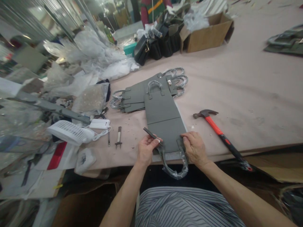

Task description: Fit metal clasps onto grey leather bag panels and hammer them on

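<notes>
A long grey-green bag panel [165,110] lies flat in front of me, with a plastic-wrapped handle [175,172] hanging past the table's near edge. My left hand [146,149] is closed in a pinch on a short dark strap [149,132], which sticks up left of the handle's base; a small white bit shows at its fingertips. At the panel's right edge, my right hand [194,146] has its thumb and fingers pressed together on the panel beside the handle's other base. More bag panels [134,91] with wrapped handles lie stacked beyond.
A red and black claw hammer [214,127] lies to the right. Left are a pronged metal tool [118,138], a thin rod, a white fan [71,131] and heaped plastic bags. Black bags [155,49] and a cardboard box [208,36] stand behind. A person's clothing shows at the back.
</notes>
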Action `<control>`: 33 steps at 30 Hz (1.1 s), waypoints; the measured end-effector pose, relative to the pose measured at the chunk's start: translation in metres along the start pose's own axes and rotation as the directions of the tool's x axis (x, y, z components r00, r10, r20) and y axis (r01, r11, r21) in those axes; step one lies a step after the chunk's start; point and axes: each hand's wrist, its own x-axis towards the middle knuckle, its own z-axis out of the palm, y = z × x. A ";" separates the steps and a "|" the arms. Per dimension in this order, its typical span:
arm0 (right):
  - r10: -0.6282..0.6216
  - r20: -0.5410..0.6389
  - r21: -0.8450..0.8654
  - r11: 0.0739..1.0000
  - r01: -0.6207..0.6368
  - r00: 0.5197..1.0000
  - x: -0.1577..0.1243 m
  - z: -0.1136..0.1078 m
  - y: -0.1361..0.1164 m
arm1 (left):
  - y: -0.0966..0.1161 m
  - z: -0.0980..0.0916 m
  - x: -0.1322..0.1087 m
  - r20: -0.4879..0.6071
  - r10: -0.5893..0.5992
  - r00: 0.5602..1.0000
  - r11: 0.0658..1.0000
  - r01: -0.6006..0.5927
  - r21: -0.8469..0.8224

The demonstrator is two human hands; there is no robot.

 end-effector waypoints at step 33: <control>0.012 0.007 -0.019 1.000 -0.012 1.000 0.000 0.001 -0.002 | -0.019 0.004 -0.013 0.256 0.472 0.844 0.648 -0.529 0.548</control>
